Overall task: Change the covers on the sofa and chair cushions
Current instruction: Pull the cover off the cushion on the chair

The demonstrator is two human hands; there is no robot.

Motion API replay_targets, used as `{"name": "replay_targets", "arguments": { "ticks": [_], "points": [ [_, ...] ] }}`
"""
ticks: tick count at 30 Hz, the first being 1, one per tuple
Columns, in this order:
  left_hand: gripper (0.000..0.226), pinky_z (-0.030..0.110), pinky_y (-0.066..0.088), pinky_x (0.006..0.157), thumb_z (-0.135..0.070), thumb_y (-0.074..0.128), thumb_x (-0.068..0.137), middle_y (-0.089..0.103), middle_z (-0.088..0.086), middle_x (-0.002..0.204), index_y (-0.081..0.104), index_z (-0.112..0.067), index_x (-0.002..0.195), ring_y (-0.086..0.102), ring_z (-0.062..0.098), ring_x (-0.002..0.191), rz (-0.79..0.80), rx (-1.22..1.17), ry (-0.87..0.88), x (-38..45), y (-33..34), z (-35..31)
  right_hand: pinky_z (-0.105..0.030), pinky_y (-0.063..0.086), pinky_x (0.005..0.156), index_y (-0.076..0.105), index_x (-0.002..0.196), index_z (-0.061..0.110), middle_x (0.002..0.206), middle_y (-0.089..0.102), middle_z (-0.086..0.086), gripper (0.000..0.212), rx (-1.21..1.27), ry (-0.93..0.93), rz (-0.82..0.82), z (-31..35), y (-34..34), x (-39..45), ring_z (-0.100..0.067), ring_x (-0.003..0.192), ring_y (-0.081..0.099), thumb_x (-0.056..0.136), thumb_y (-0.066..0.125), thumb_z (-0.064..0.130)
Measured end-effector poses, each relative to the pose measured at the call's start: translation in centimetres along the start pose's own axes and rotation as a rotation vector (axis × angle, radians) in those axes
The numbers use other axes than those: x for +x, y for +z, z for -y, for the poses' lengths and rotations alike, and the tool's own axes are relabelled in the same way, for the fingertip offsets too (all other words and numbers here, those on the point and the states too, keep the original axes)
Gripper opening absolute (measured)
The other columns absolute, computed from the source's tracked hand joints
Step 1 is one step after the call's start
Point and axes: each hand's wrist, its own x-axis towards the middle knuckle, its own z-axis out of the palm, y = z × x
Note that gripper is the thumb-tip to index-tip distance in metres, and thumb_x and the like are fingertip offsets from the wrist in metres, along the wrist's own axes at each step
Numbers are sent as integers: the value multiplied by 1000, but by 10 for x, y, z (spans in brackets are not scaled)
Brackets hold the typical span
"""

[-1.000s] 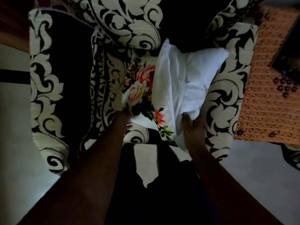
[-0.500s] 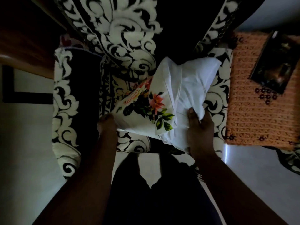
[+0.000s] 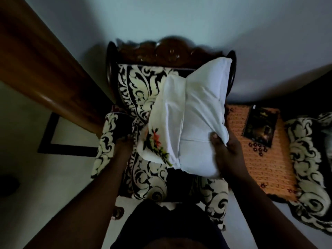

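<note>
A white cushion (image 3: 195,121) is lifted above the seat of a black-and-cream patterned armchair (image 3: 138,94). A white cover with printed flowers (image 3: 155,142) wraps its left side. My right hand (image 3: 227,153) grips the cushion's lower right corner, thumb on the front. My left hand (image 3: 124,144) holds the flowered cover's left edge, its fingers mostly hidden behind the fabric.
A small table with an orange crocheted cloth (image 3: 258,159) stands right of the chair, a dark packet (image 3: 261,126) lying on it. A second patterned seat (image 3: 309,168) is at the far right. A brown wooden door frame (image 3: 45,74) runs along the left. The wall is behind.
Both hands have raised the cushion from the seat up in front of the chair back. The view has tilted up, so the chair's carved top and the wall show.
</note>
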Motion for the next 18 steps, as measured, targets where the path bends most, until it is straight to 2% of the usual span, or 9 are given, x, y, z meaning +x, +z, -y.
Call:
{"name": "replay_targets", "arguments": {
  "ticks": [3,6,8,9,11,12,14,16,18],
  "points": [
    [55,46,43,106,-61,34,102,62,14,129,56,-21,133,58,32,119,192,-78,70,-43,21,-57,-31,51,89,70,112,27,110,74,4,17,46,-93,106,31,4,4,-12,102,67,97,61,26],
    [60,45,46,103,-57,31,103,53,16,143,49,-16,143,53,36,129,283,-208,138,-88,29,-100,-35,51,90,72,111,28,110,74,1,19,97,-186,134,48,1,4,-16,103,66,95,64,33],
    [58,40,48,94,-55,31,104,50,17,148,48,-16,145,61,30,113,296,-189,172,-116,23,-113,-38,51,92,72,112,30,113,73,-3,19,106,-215,113,63,-1,3,-20,105,66,95,64,34],
    [56,41,46,97,-47,28,107,45,20,151,43,-12,148,61,30,105,287,-196,167,-128,22,-116,-39,51,91,73,111,30,113,72,-5,20,123,-217,106,69,-3,2,-21,105,66,94,65,34],
    [51,47,39,105,-30,26,110,37,28,153,36,1,150,56,41,118,241,-182,182,-133,18,-111,-38,52,90,73,113,29,114,73,-6,24,123,-244,118,83,-6,-2,-23,105,66,92,67,40],
    [50,47,41,103,-28,27,110,38,28,153,36,2,149,53,43,124,287,-204,147,-156,16,-115,-39,53,90,73,112,27,112,73,-6,29,91,-254,136,91,-9,-4,-22,104,67,90,69,44],
    [49,39,51,81,-32,27,109,52,23,141,42,-5,147,62,32,99,313,-254,152,-150,16,-113,-38,53,86,72,108,24,105,75,-1,27,-51,-281,170,101,-19,-3,-17,97,68,89,72,43],
    [45,36,54,68,-53,37,104,65,11,117,55,-23,131,62,22,87,377,-322,174,-145,13,-120,-38,54,87,66,113,27,105,73,2,29,-172,-243,196,105,-37,2,-13,98,67,88,75,40],
    [60,48,57,82,-70,66,81,67,5,123,59,-31,126,65,26,107,309,-442,295,-128,7,-122,-40,54,95,56,125,34,116,69,7,53,-199,-142,253,113,-56,7,-11,109,65,80,81,46]
  ]
}}
